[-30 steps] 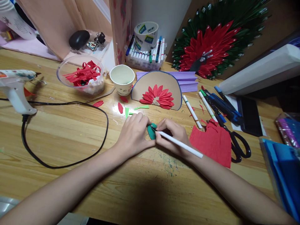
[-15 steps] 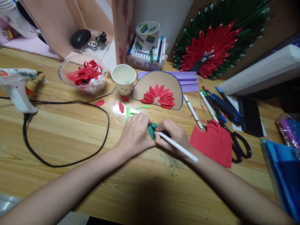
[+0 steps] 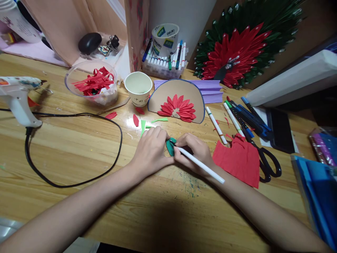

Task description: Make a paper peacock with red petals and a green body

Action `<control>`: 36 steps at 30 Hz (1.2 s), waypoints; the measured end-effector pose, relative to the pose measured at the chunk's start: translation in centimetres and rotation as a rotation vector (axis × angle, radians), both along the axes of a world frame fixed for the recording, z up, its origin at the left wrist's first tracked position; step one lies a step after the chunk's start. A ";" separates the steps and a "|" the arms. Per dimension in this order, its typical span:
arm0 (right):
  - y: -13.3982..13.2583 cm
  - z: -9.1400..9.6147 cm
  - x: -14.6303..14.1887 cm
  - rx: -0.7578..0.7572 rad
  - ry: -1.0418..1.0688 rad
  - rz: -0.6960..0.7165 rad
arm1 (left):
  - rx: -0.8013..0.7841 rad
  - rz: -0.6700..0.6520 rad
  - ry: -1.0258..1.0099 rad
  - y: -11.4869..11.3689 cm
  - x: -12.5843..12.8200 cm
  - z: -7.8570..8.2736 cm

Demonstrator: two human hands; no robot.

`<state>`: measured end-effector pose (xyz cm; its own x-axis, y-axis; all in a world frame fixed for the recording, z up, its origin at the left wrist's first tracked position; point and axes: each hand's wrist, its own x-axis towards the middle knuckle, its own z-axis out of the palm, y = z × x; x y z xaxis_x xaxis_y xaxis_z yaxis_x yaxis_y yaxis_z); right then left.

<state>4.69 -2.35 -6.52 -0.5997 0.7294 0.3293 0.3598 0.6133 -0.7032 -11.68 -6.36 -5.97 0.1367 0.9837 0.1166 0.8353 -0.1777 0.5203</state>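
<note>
Cup [image 3: 137, 99] behind left hand [image 3: 151, 151], right of bowl [image 3: 74, 94]

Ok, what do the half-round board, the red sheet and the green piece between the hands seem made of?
Half-round board: likely cardboard, judging by its flat, matte brown face.
Red sheet: probably crepe paper, matte, with wrinkles and a ragged top edge.
Green piece: perhaps paper or thin foam; smooth-looking, but too small and partly covered to tell.

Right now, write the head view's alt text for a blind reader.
The right hand holds a white pen-like tool to a small teal piece held by the left hand. Beyond lies a half-round cardboard cutout bearing red petals.
</note>
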 end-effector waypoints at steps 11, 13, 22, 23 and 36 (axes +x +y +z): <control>3.0 0.1 0.9 -0.465 0.155 -0.014 | -0.063 -0.138 -0.134 0.3 -1.1 0.2; 2.9 0.1 1.0 -0.450 0.116 0.005 | -0.063 -0.139 -0.133 0.4 -1.2 0.2; 2.7 0.0 0.9 -0.421 0.038 -0.001 | -0.068 -0.149 -0.130 0.5 -1.2 0.1; 2.7 0.1 0.9 -0.420 0.032 -0.004 | -0.067 -0.151 -0.130 0.4 -1.2 0.1; 2.7 0.1 0.8 -0.440 0.035 -0.017 | -0.060 -0.145 -0.128 0.4 -1.2 0.1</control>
<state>5.53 0.35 -6.39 -0.5803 0.8144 0.0049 0.3384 0.2466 -0.9081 -12.87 -5.95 -5.91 0.2657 0.9604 0.0835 0.7296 -0.2569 0.6338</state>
